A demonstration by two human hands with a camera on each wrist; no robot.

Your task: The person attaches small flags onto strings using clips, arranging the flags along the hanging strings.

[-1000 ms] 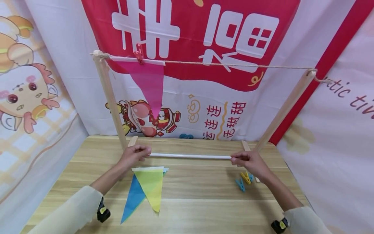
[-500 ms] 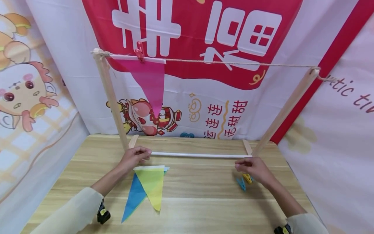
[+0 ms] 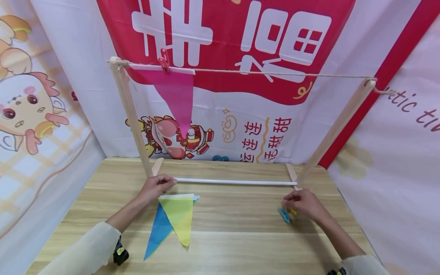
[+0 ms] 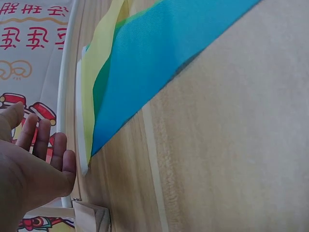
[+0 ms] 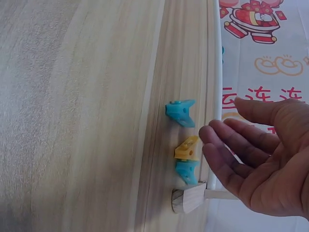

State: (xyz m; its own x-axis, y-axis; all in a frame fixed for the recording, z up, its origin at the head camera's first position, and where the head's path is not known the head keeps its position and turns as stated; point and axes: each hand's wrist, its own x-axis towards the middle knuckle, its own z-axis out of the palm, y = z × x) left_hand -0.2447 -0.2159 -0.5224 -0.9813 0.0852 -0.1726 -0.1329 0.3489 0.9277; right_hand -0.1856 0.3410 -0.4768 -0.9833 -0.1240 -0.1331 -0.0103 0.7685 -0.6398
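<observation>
A white rod lies crosswise near the back of the table, between the feet of two wooden posts. My left hand is at its left end, fingertips overlapping the rod in the head view; the left wrist view shows thumb and fingers apart and loosely bent. My right hand hovers in front of the rod's right end, its relaxed fingers holding nothing. Just below that hand are a blue clothespin and a yellow clothespin, with another blue clothespin beside the yellow one.
Yellow-green and blue triangular pennants overlap on the table, front left. A twine line spans the left post and right post. A red clothespin fastens a pink pennant to it.
My right hand has let go of the rod and moved right and toward me. The rod's right end now shows by the right post's foot. My left fingers have loosened at the left end.
</observation>
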